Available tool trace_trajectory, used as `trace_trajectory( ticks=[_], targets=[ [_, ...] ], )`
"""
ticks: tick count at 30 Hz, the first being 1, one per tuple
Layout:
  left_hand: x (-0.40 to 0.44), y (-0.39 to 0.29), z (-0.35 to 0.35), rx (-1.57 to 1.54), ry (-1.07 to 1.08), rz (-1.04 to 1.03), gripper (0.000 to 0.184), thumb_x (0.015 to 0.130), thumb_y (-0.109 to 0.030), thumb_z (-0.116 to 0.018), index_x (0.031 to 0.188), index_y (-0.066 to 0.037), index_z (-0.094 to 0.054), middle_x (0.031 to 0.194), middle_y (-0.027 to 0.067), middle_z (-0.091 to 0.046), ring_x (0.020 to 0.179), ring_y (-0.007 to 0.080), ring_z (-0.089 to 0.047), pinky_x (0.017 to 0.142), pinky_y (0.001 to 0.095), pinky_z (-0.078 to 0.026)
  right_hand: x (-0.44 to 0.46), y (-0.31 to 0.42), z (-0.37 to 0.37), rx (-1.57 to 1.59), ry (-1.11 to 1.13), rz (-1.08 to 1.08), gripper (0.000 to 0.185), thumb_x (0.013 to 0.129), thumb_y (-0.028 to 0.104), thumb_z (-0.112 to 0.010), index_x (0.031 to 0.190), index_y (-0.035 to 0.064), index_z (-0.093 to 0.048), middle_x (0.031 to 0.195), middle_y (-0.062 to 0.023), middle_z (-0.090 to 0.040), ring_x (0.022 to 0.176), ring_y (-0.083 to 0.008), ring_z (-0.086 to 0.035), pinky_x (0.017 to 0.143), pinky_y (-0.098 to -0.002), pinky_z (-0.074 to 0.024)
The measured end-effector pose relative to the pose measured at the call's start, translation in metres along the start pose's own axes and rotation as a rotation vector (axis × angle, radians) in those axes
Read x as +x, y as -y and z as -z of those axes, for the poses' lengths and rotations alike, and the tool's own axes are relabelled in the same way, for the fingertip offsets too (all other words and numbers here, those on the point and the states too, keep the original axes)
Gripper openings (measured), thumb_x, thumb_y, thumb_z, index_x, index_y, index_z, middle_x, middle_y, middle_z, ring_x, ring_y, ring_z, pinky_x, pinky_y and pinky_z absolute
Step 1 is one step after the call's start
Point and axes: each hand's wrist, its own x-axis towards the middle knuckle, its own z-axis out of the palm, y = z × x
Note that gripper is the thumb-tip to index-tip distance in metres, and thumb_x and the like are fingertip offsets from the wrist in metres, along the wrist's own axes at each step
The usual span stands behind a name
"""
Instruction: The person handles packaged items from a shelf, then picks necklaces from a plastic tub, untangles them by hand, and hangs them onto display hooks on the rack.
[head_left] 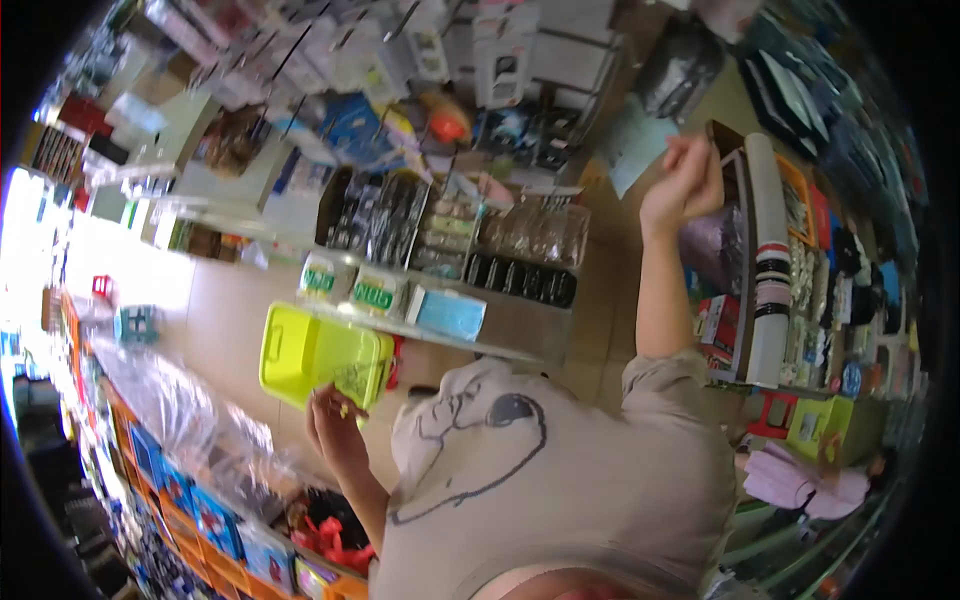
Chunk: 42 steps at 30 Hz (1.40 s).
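My left hand (pixel 337 425) hangs at the near corner of a yellow-green plastic bin (pixel 283 355). Its fingers are loosely bent with small gaps between them; I see nothing held, and whether they touch the bin's rim I cannot tell. Some clear, crinkled material (pixel 352 378) lies in the bin. On the other side, my right hand (pixel 685 185) is raised with its fingers curled in, slightly blurred, and no object shows in it. Beside it is a pale blue sheet (pixel 637 150); contact between them cannot be made out.
Ahead stands a shelf with dark packaged goods (pixel 378 215), green-and-white packs (pixel 378 290) and a blue pack (pixel 447 314). A packed shelf unit (pixel 760 345) borders the right. Plastic-wrapped goods (pixel 190 400) line the left. A person in pink (pixel 785 480) is at the far right.
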Motion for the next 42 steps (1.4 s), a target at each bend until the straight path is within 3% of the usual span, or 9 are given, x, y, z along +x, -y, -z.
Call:
trace_trajectory(
  ticks=[4, 7, 11, 20, 25, 29, 38, 40, 42],
  targets=[
    [0.015, -0.032, -0.01, 0.125, 0.173, 0.027, 0.041, 0.11, -0.025, -0.044, 0.124, 0.009, -0.063, 0.078, 0.0056, -0.058, 0.07, 0.0138, -0.055, 0.067, 0.0263, -0.043, -0.095, 0.023, -0.01, 0.308, 0.263, 0.054, 0.035, 0.104, 0.014, -0.047, 0.08, -0.0051, -0.064, 0.062, -0.0037, -0.05, 0.053, -0.0094, -0.042, 0.052, -0.0258, -0.0286],
    [0.02, -0.075, -0.041, 0.268, 0.342, 0.026, 0.039, 0.108, -0.021, -0.048, 0.129, 0.009, -0.059, 0.081, 0.0038, -0.054, 0.073, 0.0121, -0.053, 0.067, 0.0256, -0.042, -0.162, 0.062, -0.025, 0.422, 0.535, -0.279, 0.028, 0.102, 0.011, -0.049, 0.087, -0.0054, -0.067, 0.064, -0.005, -0.052, 0.055, -0.0103, -0.046, 0.053, -0.0261, -0.0345],
    [0.028, -0.121, -0.075, 0.241, 0.499, 0.041, 0.039, 0.109, -0.019, -0.041, 0.13, 0.011, -0.057, 0.078, 0.004, -0.053, 0.052, 0.0088, -0.05, 0.046, 0.0202, -0.039, -0.215, 0.072, -0.051, 0.543, 1.193, -0.411, 0.049, 0.111, 0.038, -0.041, 0.115, -0.0028, -0.069, 0.112, -0.0099, -0.068, 0.107, -0.0197, -0.062, 0.097, -0.0326, -0.0452],
    [0.057, -0.169, -0.093, -0.27, 0.775, 0.097, 0.041, 0.112, -0.019, -0.032, 0.136, 0.012, -0.045, 0.087, 0.0071, -0.052, 0.037, 0.0062, -0.041, 0.03, 0.019, -0.036, -0.349, 0.072, -0.065, 0.913, 1.567, -1.116, 0.064, 0.112, 0.049, -0.026, 0.141, 0.0025, -0.058, 0.127, -0.0085, -0.068, 0.12, -0.0161, -0.061, 0.109, -0.0339, -0.041],
    [0.081, -0.181, -0.084, -0.291, 0.846, -0.02, 0.038, 0.111, -0.015, -0.035, 0.135, 0.013, -0.045, 0.084, 0.005, -0.047, 0.047, 0.0043, -0.041, 0.039, 0.0177, -0.039, -0.336, 0.079, -0.036, 1.243, 1.39, -1.504, 0.051, 0.111, 0.036, -0.039, 0.138, -0.0024, -0.058, 0.108, -0.0128, -0.07, 0.096, -0.021, -0.069, 0.09, -0.0365, -0.0559],
    [0.094, -0.18, -0.074, -0.35, 0.848, 0.084, 0.038, 0.111, -0.015, -0.036, 0.135, 0.012, -0.046, 0.084, 0.0046, -0.046, 0.049, 0.0054, -0.041, 0.044, 0.0202, -0.034, -0.305, 0.102, -0.009, 1.13, 1.359, -1.365, 0.031, 0.108, 0.011, -0.048, 0.133, -0.0027, -0.059, 0.103, -0.0125, -0.07, 0.094, -0.0198, -0.07, 0.088, -0.0321, -0.0564],
    [0.111, -0.168, -0.054, -0.232, 0.568, 0.023, 0.037, 0.107, -0.014, -0.046, 0.134, 0.011, -0.049, 0.082, 0.0021, -0.046, 0.071, 0.013, -0.042, 0.068, 0.0306, -0.039, -0.304, 0.105, 0.023, 1.063, 1.328, -1.364, 0.028, 0.107, 0.01, -0.051, 0.13, -0.0041, -0.06, 0.113, -0.0172, -0.071, 0.104, -0.0251, -0.071, 0.096, -0.0353, -0.0543],
    [0.073, -0.156, -0.111, 0.076, -0.079, -0.072, 0.039, 0.107, -0.02, -0.048, 0.13, 0.011, -0.053, 0.073, -0.0016, -0.043, 0.066, 0.0134, -0.039, 0.069, 0.0298, -0.038, -0.327, 0.092, 0.026, 1.001, 1.35, -1.318, 0.028, 0.107, 0.009, -0.051, 0.13, -0.0027, -0.061, 0.117, -0.0157, -0.071, 0.109, -0.0247, -0.069, 0.099, -0.0356, -0.0523],
    [0.101, -0.157, -0.057, -0.051, 0.723, 0.193, 0.044, 0.108, -0.026, -0.044, 0.129, 0.012, -0.053, 0.071, -0.0005, -0.046, 0.064, 0.0139, -0.044, 0.071, 0.0288, -0.041, -0.345, 0.082, 0.034, 0.894, 1.387, -1.254, 0.028, 0.106, 0.007, -0.051, 0.132, -0.0004, -0.06, 0.12, -0.0128, -0.071, 0.116, -0.0237, -0.067, 0.103, -0.0359, -0.0496]
  ],
)
